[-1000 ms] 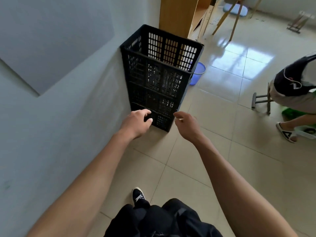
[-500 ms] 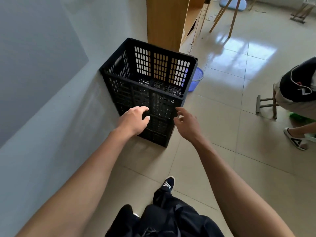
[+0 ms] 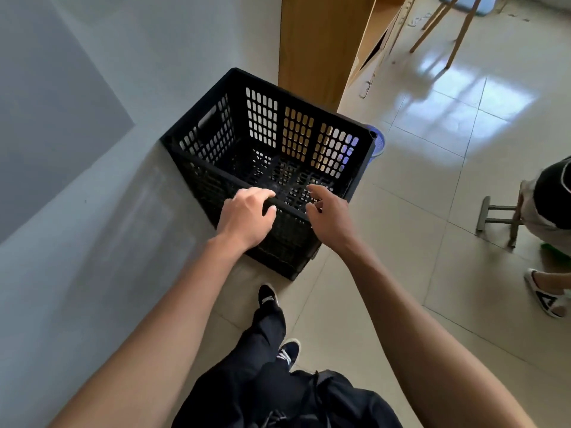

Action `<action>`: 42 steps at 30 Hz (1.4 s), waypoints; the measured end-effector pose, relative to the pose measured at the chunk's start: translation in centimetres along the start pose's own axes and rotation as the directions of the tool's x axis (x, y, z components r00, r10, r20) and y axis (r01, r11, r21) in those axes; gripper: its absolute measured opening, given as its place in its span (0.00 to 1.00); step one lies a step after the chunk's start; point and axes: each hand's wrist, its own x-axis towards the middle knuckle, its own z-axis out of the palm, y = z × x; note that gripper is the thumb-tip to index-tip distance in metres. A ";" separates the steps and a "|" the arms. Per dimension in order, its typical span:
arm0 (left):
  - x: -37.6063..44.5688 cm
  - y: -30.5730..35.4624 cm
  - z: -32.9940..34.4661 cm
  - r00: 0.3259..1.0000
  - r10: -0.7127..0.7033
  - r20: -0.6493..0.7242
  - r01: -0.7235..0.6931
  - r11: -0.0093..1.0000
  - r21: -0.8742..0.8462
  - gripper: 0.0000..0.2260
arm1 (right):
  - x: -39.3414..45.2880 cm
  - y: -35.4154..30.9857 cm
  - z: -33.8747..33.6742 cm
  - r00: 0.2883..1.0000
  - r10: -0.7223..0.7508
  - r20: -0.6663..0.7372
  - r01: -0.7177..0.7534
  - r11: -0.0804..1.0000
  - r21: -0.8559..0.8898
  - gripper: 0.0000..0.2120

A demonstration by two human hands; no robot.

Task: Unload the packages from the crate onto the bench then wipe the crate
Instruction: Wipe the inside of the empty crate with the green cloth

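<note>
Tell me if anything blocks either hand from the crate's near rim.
Nothing visible does. The left hand already curls over the near rim of the black crate, and the right hand hangs just at that rim with its fingers loosely bent.

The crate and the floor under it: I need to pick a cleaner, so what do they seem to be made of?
The crate looks like moulded black plastic, matt: its walls are a regular grid of slots with thick rims. The floor looks like glazed ceramic tile, pale beige: grout lines and mirror-like window reflections show.
</note>
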 end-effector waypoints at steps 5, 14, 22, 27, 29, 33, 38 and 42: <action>6.1 -2.3 0.9 0.998 -0.026 -0.054 0.028 0.999 0.036 0.14 | 6.9 -0.6 -0.1 0.999 -0.031 0.039 0.032 0.999 -0.037 0.21; 15.4 -2.4 0.3 0.994 -0.107 0.031 0.108 0.994 -0.035 0.16 | 16.8 -1.5 -2.2 0.991 -0.013 0.131 0.027 0.994 -0.104 0.20; 18.1 -1.6 0.9 0.966 -0.259 -0.001 0.257 0.959 -0.119 0.19 | 24.5 -1.6 -2.8 0.976 -0.108 0.187 0.135 0.981 -0.136 0.19; 19.4 -0.8 2.0 0.914 -0.404 -0.021 0.398 0.908 -0.131 0.20 | 29.4 -0.9 -2.3 0.949 -0.193 0.251 0.219 0.972 -0.080 0.19; 19.5 -0.2 2.4 0.882 -0.468 -0.056 0.457 0.878 -0.140 0.20 | 30.9 -1.0 -2.2 0.921 -0.246 0.301 0.279 0.958 -0.069 0.19; 18.5 1.5 3.6 0.800 -0.570 -0.187 0.558 0.822 -0.118 0.23 | 33.0 -0.3 -2.2 0.863 -0.323 0.389 0.325 0.944 0.063 0.19; 15.6 3.0 5.2 0.634 -0.705 -0.317 0.752 0.657 0.043 0.22 | 34.4 0.6 -1.5 0.785 -0.385 0.486 0.399 0.913 0.079 0.19; 12.9 3.9 6.4 0.483 -0.801 -0.353 0.854 0.520 -0.012 0.23 | 35.1 0.6 -1.4 0.784 -0.465 0.411 0.477 0.875 0.082 0.20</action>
